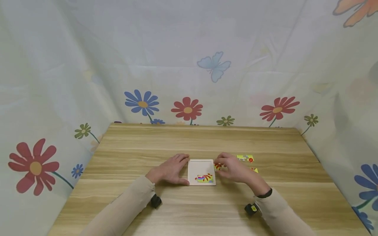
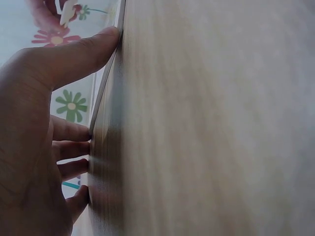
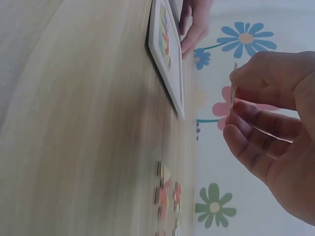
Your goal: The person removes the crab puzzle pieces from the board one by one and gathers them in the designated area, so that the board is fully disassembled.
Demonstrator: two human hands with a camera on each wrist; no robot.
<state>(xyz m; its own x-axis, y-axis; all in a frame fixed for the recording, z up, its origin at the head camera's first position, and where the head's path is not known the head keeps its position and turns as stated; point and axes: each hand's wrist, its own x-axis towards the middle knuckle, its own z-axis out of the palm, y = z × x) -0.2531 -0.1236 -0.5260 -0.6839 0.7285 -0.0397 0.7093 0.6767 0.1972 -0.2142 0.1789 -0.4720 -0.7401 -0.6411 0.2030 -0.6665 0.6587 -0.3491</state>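
A shallow white puzzle tray point(image 1: 196, 166) lies on the table, with a few brightly coloured puzzle pieces point(image 1: 206, 178) in its lower right part. At the tray's left side my left hand point(image 1: 172, 168) rests on the table. In the left wrist view, its thumb and index fingertip touch the tray's edge, the fingers spread and fairly straight. Just right of the tray, my right hand point(image 1: 234, 170) pinches a flat puzzle piece point(image 3: 233, 96) between thumb and fingers. The right wrist view shows this piece edge-on, lifted above the table.
Loose puzzle pieces point(image 1: 245, 158) lie beyond and to the right of my right hand, one partly hidden by it. The wood-grain table point(image 1: 141, 144) ends at a flowered cloth backdrop point(image 1: 165, 75). A small black device point(image 1: 251, 209) sits at each wrist.
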